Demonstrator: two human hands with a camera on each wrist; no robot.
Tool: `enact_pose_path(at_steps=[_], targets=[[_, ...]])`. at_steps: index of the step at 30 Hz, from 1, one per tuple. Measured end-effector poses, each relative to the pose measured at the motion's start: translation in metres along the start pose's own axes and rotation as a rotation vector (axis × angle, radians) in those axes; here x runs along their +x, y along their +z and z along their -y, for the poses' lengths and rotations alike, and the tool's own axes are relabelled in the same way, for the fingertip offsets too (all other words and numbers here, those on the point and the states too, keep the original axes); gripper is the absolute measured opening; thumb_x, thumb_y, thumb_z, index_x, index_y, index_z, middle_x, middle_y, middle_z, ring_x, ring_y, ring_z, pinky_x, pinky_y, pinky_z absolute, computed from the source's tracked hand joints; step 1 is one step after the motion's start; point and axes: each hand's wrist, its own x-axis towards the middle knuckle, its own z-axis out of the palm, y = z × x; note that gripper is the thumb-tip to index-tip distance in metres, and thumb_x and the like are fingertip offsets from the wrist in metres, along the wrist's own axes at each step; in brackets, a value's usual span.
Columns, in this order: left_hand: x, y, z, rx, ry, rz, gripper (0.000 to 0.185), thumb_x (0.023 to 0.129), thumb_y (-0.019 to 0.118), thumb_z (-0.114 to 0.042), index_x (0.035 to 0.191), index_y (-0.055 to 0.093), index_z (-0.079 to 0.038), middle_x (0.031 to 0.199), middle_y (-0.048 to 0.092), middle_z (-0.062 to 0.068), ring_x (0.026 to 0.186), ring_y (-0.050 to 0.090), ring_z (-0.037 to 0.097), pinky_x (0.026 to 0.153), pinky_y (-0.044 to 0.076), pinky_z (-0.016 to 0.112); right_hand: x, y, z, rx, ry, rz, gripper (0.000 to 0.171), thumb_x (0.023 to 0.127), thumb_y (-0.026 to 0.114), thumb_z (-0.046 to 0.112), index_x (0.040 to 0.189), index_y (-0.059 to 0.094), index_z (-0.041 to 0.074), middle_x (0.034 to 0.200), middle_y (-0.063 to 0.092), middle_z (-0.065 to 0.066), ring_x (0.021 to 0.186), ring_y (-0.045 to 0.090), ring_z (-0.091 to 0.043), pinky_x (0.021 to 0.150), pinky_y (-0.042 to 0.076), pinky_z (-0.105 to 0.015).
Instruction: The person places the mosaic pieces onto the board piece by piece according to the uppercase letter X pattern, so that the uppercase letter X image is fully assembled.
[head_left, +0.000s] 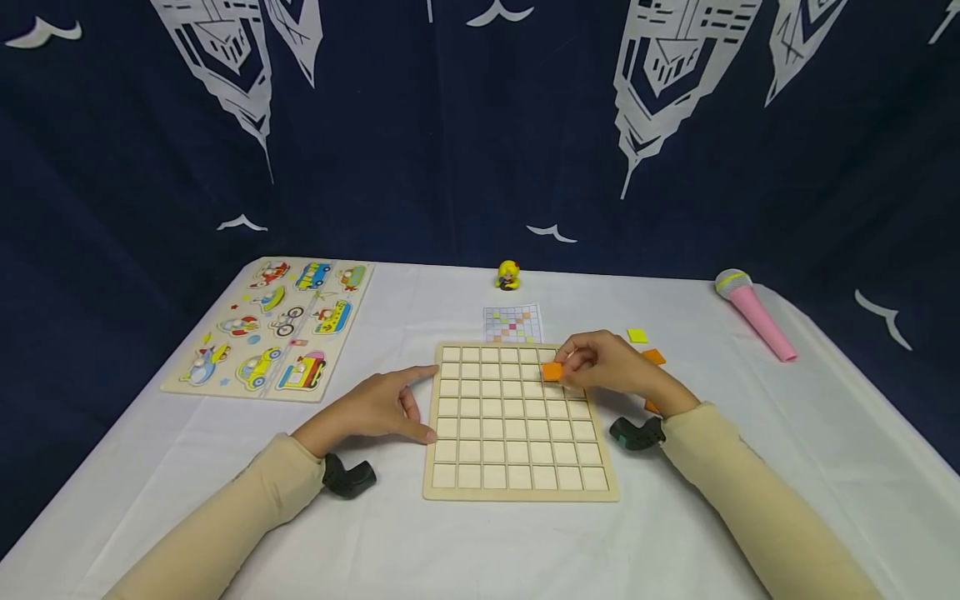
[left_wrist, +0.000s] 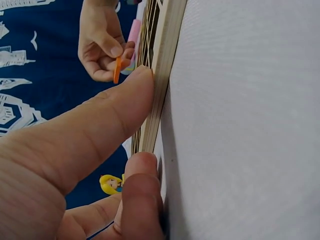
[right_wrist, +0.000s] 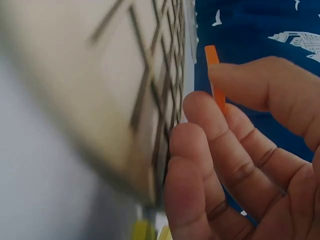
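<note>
No readable writing anywhere. Thin, flat orange square tile pinched in right hand above wooden grid board, frame centre; left hand flat, fingers straight, touching board's left edge.

Long beige sleeves cover both arms to the wrists, each wrist carrying a small black strapped-on camera.
</note>
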Motion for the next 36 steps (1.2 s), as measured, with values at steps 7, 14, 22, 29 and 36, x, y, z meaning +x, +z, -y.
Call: enact_pose_path(at_steps=[7, 14, 22, 29, 36], targets=[[0.001, 0.002, 0.000, 0.001, -0.008, 0.001, 0.104, 0.076, 0.100, -0.025, 0.163, 0.046, -0.005, 0.081, 0.068, 0.001, 0.069, 0.058, 0.017, 0.069, 0.046, 0.033, 0.016, 0.010, 0.006, 0.007, 0.006, -0.011, 0.028, 0.093, 0.081, 0.005, 0.117, 0.072, -0.006, 0.091, 0.078, -0.003, 0.079, 0.066, -0.014, 0.079, 0.053, -0.027], [0.001, 0.001, 0.000, 0.007, 0.002, 0.006, 0.103, 0.077, 0.100, -0.025, 0.162, 0.046, -0.004, 0.081, 0.068, 0.001, 0.069, 0.058, 0.017, 0.069, 0.046, 0.033, 0.029, 0.021, 0.012, 0.023, 0.013, 0.015, 0.026, 0.093, 0.078, 0.004, 0.116, 0.072, -0.004, 0.088, 0.077, -0.002, 0.070, 0.063, -0.016, 0.065, 0.053, -0.028], [0.000, 0.000, 0.000, 0.018, 0.005, 0.015, 0.104, 0.078, 0.100, -0.027, 0.163, 0.045, -0.004, 0.082, 0.069, 0.000, 0.070, 0.058, 0.016, 0.069, 0.046, 0.031, 0.042, 0.030, 0.022, 0.036, 0.000, 0.035, 0.026, 0.093, 0.075, 0.002, 0.118, 0.071, -0.006, 0.086, 0.076, -0.002, 0.068, 0.062, -0.016, 0.066, 0.054, -0.029], [0.001, 0.000, -0.001, 0.008, -0.002, 0.012, 0.103, 0.078, 0.100, -0.026, 0.163, 0.046, -0.004, 0.082, 0.068, 0.001, 0.069, 0.057, 0.016, 0.068, 0.045, 0.032, 0.052, 0.037, 0.032, 0.034, -0.007, 0.022, 0.024, 0.092, 0.078, 0.001, 0.115, 0.073, -0.005, 0.082, 0.074, 0.001, 0.065, 0.059, -0.013, 0.065, 0.052, -0.026], [0.000, 0.000, -0.001, 0.012, -0.009, 0.008, 0.103, 0.077, 0.100, -0.025, 0.163, 0.046, -0.004, 0.081, 0.068, 0.001, 0.070, 0.057, 0.017, 0.069, 0.045, 0.032, 0.061, 0.045, 0.038, 0.081, 0.009, 0.045, 0.023, 0.091, 0.074, -0.001, 0.113, 0.071, -0.005, 0.078, 0.071, 0.003, 0.061, 0.056, -0.012, 0.062, 0.050, -0.025]])
